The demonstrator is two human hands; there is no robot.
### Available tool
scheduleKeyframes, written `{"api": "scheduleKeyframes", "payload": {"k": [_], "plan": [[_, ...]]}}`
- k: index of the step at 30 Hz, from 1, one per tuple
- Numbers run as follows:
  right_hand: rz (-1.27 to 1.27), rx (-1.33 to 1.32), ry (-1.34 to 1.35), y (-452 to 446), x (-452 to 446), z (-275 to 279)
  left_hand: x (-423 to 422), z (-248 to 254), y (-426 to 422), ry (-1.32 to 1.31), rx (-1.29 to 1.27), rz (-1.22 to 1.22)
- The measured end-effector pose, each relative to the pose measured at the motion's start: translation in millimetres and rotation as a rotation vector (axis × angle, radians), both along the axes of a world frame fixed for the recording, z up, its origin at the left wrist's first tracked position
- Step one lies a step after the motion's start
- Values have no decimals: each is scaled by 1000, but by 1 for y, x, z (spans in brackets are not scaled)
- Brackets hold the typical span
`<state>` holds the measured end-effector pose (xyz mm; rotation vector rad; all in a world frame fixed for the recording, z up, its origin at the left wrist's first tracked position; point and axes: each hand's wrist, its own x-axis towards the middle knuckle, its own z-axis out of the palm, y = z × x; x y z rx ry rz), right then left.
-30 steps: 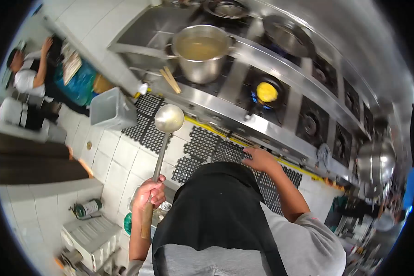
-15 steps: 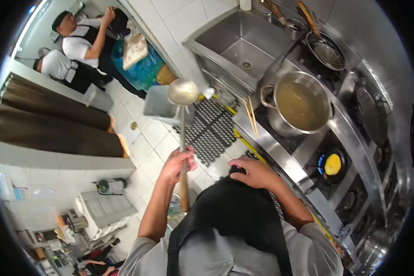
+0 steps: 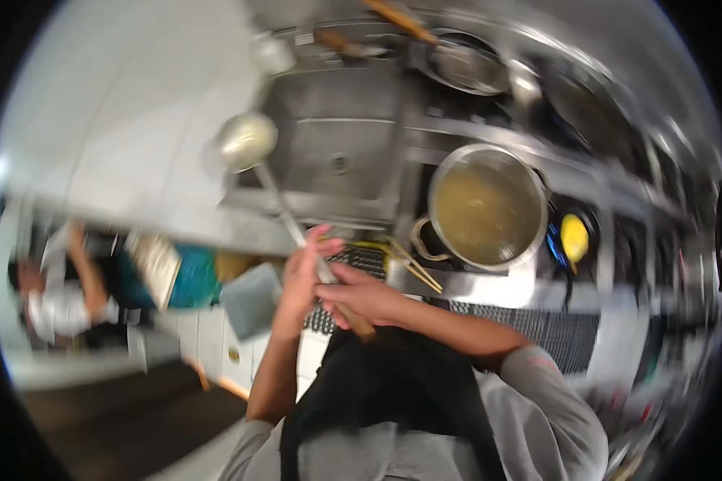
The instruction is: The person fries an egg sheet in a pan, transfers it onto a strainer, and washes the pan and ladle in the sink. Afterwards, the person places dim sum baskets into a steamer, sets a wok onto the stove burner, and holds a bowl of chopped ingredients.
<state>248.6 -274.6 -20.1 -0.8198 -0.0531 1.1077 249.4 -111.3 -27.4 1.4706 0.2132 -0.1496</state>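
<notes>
A long-handled metal ladle [image 3: 249, 143] with a wooden handle end slants across in front of my body, its round bowl up and to the left, near the sink. My left hand [image 3: 299, 276] is around the metal shaft, some of its fingers stretched out. Just below, my right hand [image 3: 365, 298] grips the handle close to the wooden end. Motion blurs the fingers in part. To the right of my hands, a large steel pot [image 3: 489, 208] of cloudy liquid stands on the stove. Beyond it a small black pan holds something yellow [image 3: 574, 238] over a blue flame.
The steel sink [image 3: 337, 152] lies ahead. Wooden chopsticks [image 3: 415, 268] rest on the stove's front edge. A strainer in a pan [image 3: 465, 64] sits at the back. On the left are a grey bin [image 3: 253, 301], a blue-green bag [image 3: 196, 276] and another person [image 3: 64, 297].
My view has turned right, toward the sink and stove. My right hand has come over from my apron and taken hold of the ladle's handle, below my left hand.
</notes>
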Motion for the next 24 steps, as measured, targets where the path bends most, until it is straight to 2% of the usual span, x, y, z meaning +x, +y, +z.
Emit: {"api": "scheduleKeyframes", "payload": {"k": [2, 4, 5, 7, 12, 16, 18, 19, 20, 22, 24], "plan": [[-211, -31, -37, 21, 23, -5, 32, 2, 34, 58, 197, -238], [-364, -114, -176, 32, 44, 1, 72, -40, 92, 261, 54, -539], [-407, -165, -132, 37, 44, -3, 79, -38, 98, 245, 81, -564], [-401, -240, -86, 48, 55, -12, 98, -30, 116, 262, 135, -575], [-594, -312, -24, 34, 47, -9, 128, -15, 156, 367, 332, -672], [-656, -306, -12, 32, 39, -15, 137, -18, 181, 360, 336, -545], [-679, -292, 8, 36, 38, -29, 141, -22, 190, 391, 250, -509], [-692, -279, 101, 41, 39, -34, 141, -23, 196, 415, 203, -489], [-713, -210, 138, 45, 39, -42, 144, -25, 203, 449, 212, -518], [-774, -247, 237, 50, 42, -47, 173, -35, 208, 467, 220, -538], [-750, -275, 289, 43, 55, -31, 215, -50, 215, 460, 136, -569]]}}
